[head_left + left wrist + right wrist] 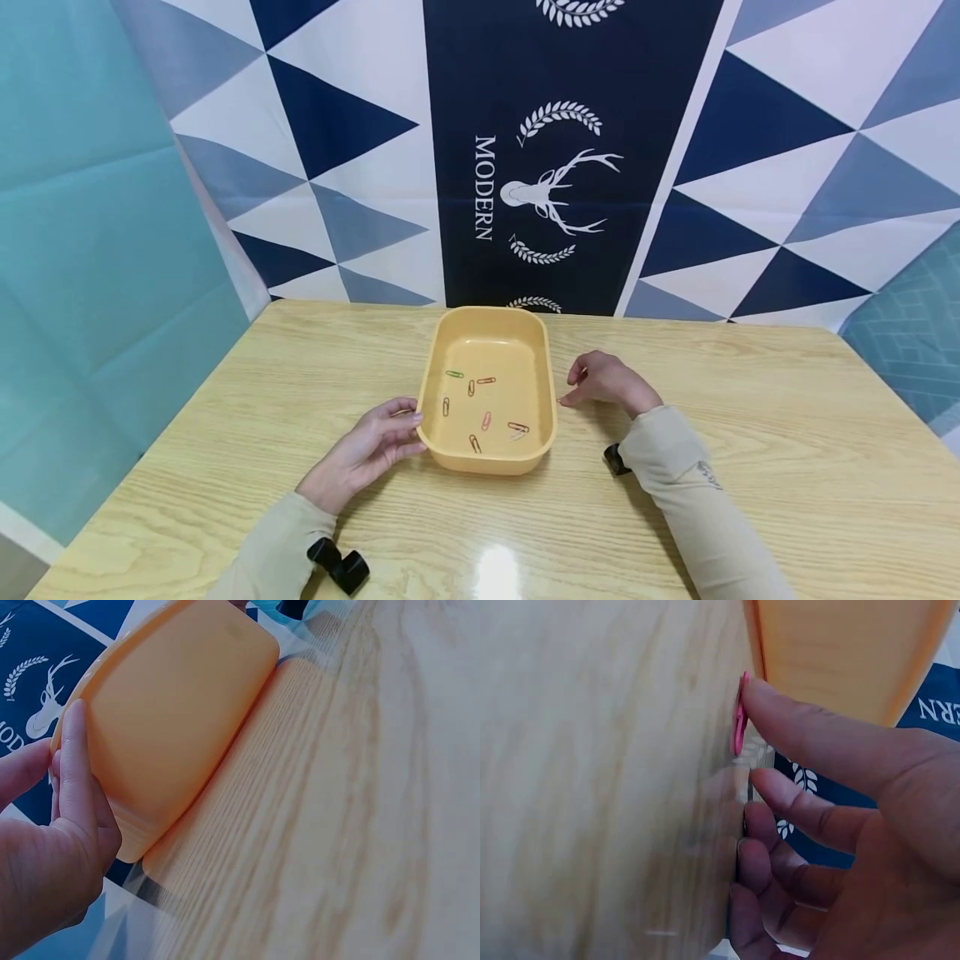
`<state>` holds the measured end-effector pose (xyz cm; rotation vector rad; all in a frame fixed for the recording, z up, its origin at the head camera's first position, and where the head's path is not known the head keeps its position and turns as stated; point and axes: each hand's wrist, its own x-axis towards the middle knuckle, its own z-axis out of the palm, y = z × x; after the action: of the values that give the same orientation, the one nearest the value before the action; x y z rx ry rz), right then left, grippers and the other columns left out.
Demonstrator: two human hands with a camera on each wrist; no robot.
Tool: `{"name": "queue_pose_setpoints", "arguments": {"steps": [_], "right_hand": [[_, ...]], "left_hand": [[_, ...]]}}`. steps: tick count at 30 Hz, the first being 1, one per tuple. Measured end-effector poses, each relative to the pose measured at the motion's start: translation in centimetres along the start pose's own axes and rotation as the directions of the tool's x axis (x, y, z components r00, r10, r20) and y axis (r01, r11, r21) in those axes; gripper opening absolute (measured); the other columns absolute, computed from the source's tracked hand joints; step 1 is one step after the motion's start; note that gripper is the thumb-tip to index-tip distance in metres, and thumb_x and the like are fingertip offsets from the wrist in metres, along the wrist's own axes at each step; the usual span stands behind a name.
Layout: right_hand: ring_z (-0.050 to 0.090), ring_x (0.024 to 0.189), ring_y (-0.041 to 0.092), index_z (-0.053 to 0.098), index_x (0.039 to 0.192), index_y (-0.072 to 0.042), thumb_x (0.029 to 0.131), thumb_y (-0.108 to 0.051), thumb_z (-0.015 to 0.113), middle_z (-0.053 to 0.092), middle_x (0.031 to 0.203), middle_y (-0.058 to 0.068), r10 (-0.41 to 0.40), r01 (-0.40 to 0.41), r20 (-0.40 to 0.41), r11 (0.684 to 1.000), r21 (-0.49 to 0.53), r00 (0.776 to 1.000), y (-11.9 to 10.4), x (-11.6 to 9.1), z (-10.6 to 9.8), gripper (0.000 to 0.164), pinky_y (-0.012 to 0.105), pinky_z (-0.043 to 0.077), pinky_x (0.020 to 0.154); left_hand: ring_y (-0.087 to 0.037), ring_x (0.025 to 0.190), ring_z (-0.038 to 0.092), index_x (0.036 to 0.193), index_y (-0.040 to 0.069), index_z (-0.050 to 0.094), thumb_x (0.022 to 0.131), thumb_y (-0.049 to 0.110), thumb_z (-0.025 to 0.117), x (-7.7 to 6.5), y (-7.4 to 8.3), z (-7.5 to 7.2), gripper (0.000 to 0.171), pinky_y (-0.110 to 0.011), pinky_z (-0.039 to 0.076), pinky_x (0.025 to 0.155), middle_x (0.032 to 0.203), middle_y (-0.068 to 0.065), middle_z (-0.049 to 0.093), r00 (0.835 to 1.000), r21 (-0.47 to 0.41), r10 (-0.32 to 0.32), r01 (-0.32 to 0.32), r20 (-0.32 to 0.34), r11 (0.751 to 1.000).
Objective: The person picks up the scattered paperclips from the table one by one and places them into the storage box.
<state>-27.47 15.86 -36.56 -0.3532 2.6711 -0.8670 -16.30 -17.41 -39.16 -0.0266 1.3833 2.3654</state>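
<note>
A yellow plastic tray (491, 463) stands on the table with several paper clips lying spread over its floor, among them a green paper clip (454, 374) and a pink paper clip (486, 421). My left hand (378, 442) grips the tray's left rim, thumb on the edge and fingers along the outer wall (172, 712). Just outside the tray's right side, a single pink paper clip (740, 720) lies on the table. At this clip is the thumb tip of my right hand (606, 382); the index finger stands apart from the thumb, the other fingers loosely bent.
The wooden table (337, 350) reaches back to a patterned cloth backdrop (360, 125) close behind the tray. A teal cloth (112, 250) hangs at the left. Each wrist wears a black camera mount, such as the left mount (339, 567).
</note>
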Motion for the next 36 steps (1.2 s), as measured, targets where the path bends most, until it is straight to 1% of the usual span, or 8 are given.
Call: {"name": "queue_pose_setpoints", "arguments": {"steps": [7,14,17,21,22,26,30,36], "right_hand": [[0.048,0.070,0.016,0.066,0.076,-0.002,0.079,-0.003,0.072,0.056,0.070,0.000,-0.079,0.079,-0.006,0.994,-0.077,0.997,0.8,0.0,-0.3,0.007,0.026,0.041,0.064],[0.049,0.069,0.019,0.063,0.073,-0.003,0.078,0.003,0.064,0.056,0.071,0.003,-0.112,0.106,-0.027,0.981,-0.165,0.993,0.4,-0.5,-0.2,0.008,0.025,0.040,0.060],[0.049,0.070,0.021,0.060,0.073,-0.004,0.078,0.003,0.062,0.055,0.073,0.005,-0.105,0.098,-0.029,0.978,-0.183,0.994,0.2,-0.8,-0.2,0.009,0.027,0.040,0.061],[0.050,0.071,0.021,0.059,0.073,-0.007,0.079,0.000,0.059,0.054,0.074,0.005,-0.109,0.105,-0.010,0.978,-0.182,0.994,0.7,-0.6,-0.2,0.009,0.028,0.041,0.062],[0.049,0.070,0.020,0.059,0.072,-0.009,0.078,-0.001,0.059,0.053,0.073,0.004,-0.137,0.133,-0.009,0.975,-0.177,0.991,1.4,-0.2,-0.1,0.010,0.027,0.040,0.061],[0.049,0.070,0.019,0.059,0.073,-0.009,0.079,-0.003,0.061,0.054,0.074,0.004,-0.151,0.149,0.003,0.977,-0.152,0.989,2.0,-0.2,-0.4,0.008,0.027,0.040,0.060],[0.049,0.071,0.020,0.060,0.077,-0.004,0.080,-0.003,0.064,0.054,0.076,0.005,-0.117,0.117,0.009,0.988,-0.102,0.993,1.2,-0.8,-0.9,0.005,0.028,0.041,0.062],[0.048,0.073,0.017,0.062,0.085,0.003,0.086,0.000,0.064,0.056,0.078,0.005,-0.124,0.125,0.025,0.992,-0.021,0.992,1.4,-1.1,-1.1,0.004,0.026,0.041,0.065]], "left_hand": [[-0.016,0.086,0.060,0.120,-0.007,0.035,0.096,-0.006,0.047,-0.1,-0.1,0.1,0.026,-0.025,0.057,0.078,0.102,-0.012,0.052,1.000,-0.007,-0.006,0.006,-0.004,1.000],[-0.017,0.087,0.060,0.124,-0.008,0.034,0.096,-0.004,0.048,-0.3,-0.1,0.1,0.031,-0.026,0.057,0.079,0.101,-0.012,0.053,1.000,-0.005,-0.015,0.014,-0.025,1.000],[-0.016,0.086,0.059,0.123,-0.008,0.035,0.097,-0.004,0.048,-0.2,-0.1,0.1,0.030,-0.026,0.057,0.079,0.101,-0.011,0.053,1.000,-0.002,-0.009,0.009,-0.023,1.000],[-0.015,0.085,0.059,0.115,-0.005,0.040,0.096,-0.004,0.048,-0.1,-0.2,0.1,0.021,-0.025,0.057,0.077,0.099,-0.011,0.054,1.000,0.011,-0.002,0.002,-0.015,1.000],[-0.015,0.084,0.060,0.114,-0.004,0.041,0.096,-0.004,0.048,-0.1,-0.2,0.1,0.019,-0.025,0.058,0.077,0.098,-0.011,0.055,1.000,0.011,-0.002,0.002,-0.015,1.000],[-0.015,0.083,0.060,0.111,-0.003,0.042,0.095,-0.005,0.048,0.0,-0.2,0.2,0.017,-0.024,0.058,0.075,0.098,-0.011,0.056,1.000,0.019,0.002,-0.002,-0.001,1.000],[-0.015,0.083,0.060,0.112,-0.003,0.042,0.095,-0.004,0.049,0.0,-0.1,0.3,0.018,-0.024,0.058,0.076,0.098,-0.011,0.055,1.000,0.013,0.006,-0.006,-0.009,1.000],[-0.015,0.082,0.059,0.113,-0.004,0.040,0.095,-0.005,0.049,-0.1,-0.1,0.2,0.020,-0.024,0.058,0.075,0.098,-0.011,0.054,1.000,0.004,0.001,-0.001,0.007,1.000]]}}
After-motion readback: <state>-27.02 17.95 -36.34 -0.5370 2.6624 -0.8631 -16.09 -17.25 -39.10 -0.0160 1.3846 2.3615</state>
